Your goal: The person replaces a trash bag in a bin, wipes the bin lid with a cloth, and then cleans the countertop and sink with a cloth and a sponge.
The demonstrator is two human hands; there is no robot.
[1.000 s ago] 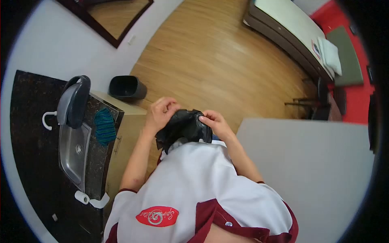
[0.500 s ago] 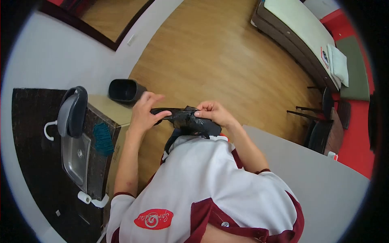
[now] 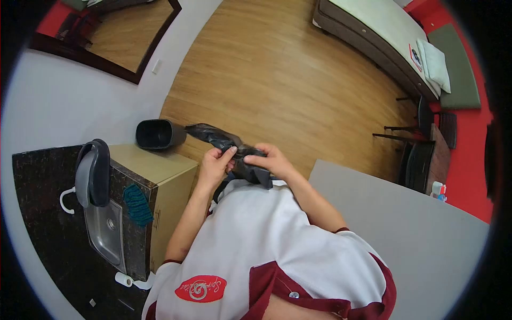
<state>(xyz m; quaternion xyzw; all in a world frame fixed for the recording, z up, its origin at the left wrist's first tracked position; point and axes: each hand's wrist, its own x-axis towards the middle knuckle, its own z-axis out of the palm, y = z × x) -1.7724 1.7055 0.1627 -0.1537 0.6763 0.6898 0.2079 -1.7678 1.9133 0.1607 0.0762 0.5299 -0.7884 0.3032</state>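
Note:
A black plastic bag point(image 3: 253, 169), crumpled and bunched, is held between both hands in front of my waist. My left hand point(image 3: 216, 164) pinches it near the middle, thumb against fingers. From there a loose end of the bag stretches out to the upper left. My right hand point(image 3: 271, 160) grips the bag from the other side, thumb lying across the plastic, and part of it hangs below toward my shirt. Beyond my left hand, on the floor by the wall, stands an open black bin point(image 3: 160, 134).
At left, a dark counter point(image 3: 42, 213) carries a sink point(image 3: 104, 229), a teal cloth point(image 3: 137, 205), a grey-black basin point(image 3: 96, 173) and a paper roll point(image 3: 124, 279). A grey tabletop point(image 3: 384, 229) lies at right. Farther off are a bed point(image 3: 373, 32), chairs point(image 3: 418, 160) and a mirror point(image 3: 125, 32).
My left hand has moved right and down, closing from spread fingers to a pinch on the bag. A bag end now sticks out to the upper left. The view has shifted slightly.

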